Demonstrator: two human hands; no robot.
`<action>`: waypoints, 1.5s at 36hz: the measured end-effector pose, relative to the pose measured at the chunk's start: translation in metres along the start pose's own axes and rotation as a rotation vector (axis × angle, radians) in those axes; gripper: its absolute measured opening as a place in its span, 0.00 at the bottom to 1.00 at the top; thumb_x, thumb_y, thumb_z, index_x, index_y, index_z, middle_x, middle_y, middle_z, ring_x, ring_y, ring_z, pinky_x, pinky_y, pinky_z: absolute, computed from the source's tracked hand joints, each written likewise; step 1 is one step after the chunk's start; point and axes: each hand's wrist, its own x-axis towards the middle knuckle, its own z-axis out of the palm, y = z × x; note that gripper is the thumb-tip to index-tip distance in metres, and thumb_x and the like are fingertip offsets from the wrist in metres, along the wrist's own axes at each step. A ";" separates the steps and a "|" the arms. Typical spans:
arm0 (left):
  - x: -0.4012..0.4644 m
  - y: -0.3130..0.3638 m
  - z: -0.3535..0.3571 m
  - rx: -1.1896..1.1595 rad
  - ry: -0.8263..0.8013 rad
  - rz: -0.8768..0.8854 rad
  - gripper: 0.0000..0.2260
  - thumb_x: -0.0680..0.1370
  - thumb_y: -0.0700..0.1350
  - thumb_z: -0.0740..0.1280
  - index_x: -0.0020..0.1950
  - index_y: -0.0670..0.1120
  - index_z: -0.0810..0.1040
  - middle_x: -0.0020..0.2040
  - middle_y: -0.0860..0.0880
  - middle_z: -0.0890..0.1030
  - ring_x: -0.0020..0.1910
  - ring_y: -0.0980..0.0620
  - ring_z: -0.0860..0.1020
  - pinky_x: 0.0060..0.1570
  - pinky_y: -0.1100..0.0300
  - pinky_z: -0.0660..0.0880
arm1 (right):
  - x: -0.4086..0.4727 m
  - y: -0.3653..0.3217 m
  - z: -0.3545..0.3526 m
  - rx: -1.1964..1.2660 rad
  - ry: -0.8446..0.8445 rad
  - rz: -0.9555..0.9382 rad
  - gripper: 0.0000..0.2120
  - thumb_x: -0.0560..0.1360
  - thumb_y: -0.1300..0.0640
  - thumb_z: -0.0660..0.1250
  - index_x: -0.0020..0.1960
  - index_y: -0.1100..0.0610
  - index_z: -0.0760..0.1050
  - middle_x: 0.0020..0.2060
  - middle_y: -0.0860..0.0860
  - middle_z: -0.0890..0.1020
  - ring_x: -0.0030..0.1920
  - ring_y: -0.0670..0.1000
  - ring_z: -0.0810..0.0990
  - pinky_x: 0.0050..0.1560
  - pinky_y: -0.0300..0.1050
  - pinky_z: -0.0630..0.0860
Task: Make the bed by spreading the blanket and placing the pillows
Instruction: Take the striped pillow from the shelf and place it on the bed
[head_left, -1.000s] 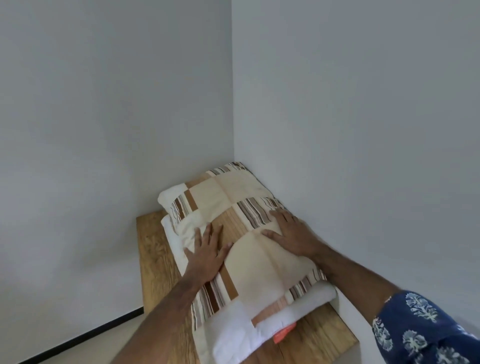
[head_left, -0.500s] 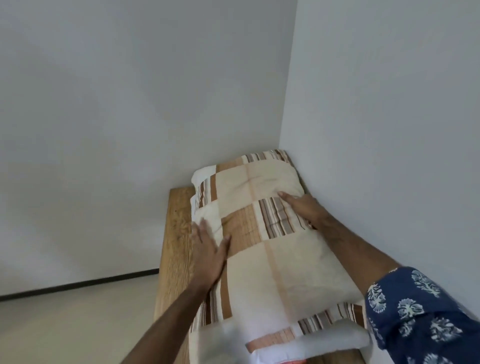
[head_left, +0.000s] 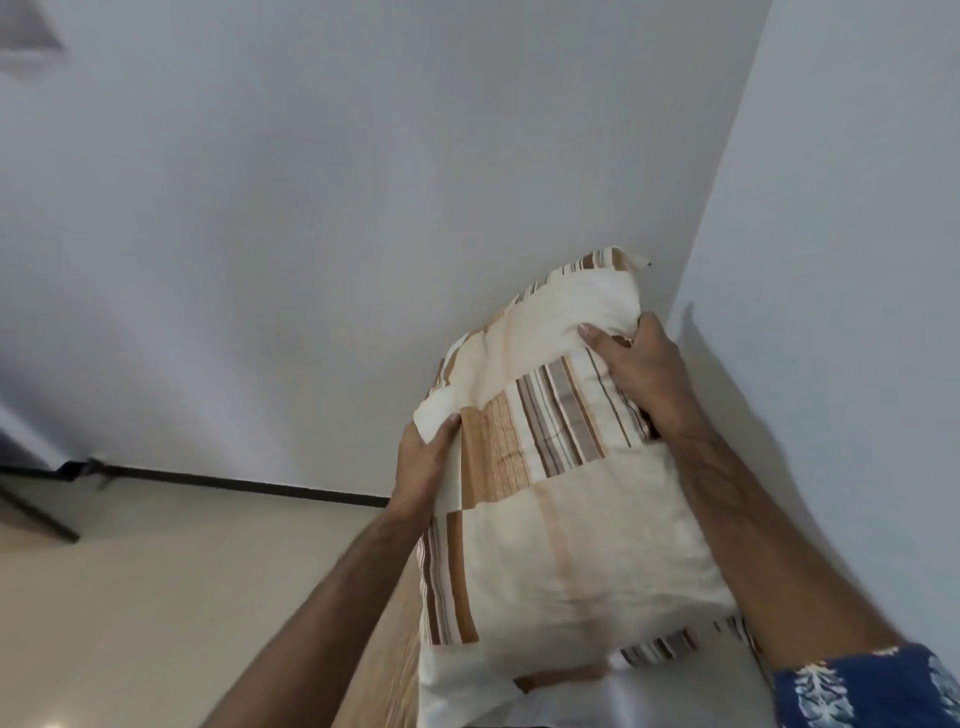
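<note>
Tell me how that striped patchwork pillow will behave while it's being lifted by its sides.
The striped patchwork pillow looks soft: its cover bunches into creases where the right hand grips its far end. It probably sags rather than staying stiff, since its near end droops below the arms. It seems light for its bulk: the left hand holds its edge with only fingers and thumb.

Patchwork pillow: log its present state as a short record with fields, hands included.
item: patchwork pillow, cream with brown and tan striped patches
position: far end tilted up toward the wall corner; whether the near end rests on anything is not visible
left hand: grips the pillow's left edge, thumb on top
right hand: grips the far right corner, fabric bunched under the thumb
beneath: wooden surface shows at the lower left of the pillow
backdrop: white walls, dark baseboard, beige floor
sleeve: blue floral print on the right arm
</note>
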 end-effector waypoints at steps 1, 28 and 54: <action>-0.007 0.004 -0.011 -0.012 0.039 0.013 0.25 0.75 0.60 0.72 0.68 0.53 0.75 0.59 0.54 0.83 0.55 0.52 0.83 0.58 0.48 0.80 | -0.004 -0.014 0.004 -0.010 -0.016 -0.039 0.33 0.71 0.30 0.67 0.61 0.56 0.70 0.54 0.52 0.81 0.53 0.56 0.80 0.56 0.56 0.78; -0.623 0.043 -0.512 0.132 1.340 0.126 0.22 0.76 0.51 0.73 0.67 0.47 0.74 0.56 0.52 0.81 0.52 0.55 0.81 0.45 0.63 0.77 | -0.595 -0.318 0.297 0.399 -1.120 -0.741 0.30 0.74 0.33 0.68 0.68 0.50 0.69 0.59 0.45 0.78 0.52 0.45 0.79 0.51 0.45 0.75; -1.142 -0.011 -0.717 0.154 2.222 -0.144 0.23 0.77 0.47 0.72 0.70 0.49 0.71 0.56 0.55 0.77 0.51 0.59 0.76 0.44 0.66 0.72 | -1.254 -0.430 0.437 0.457 -2.061 -1.061 0.31 0.76 0.38 0.68 0.73 0.50 0.64 0.60 0.44 0.78 0.54 0.44 0.80 0.46 0.39 0.78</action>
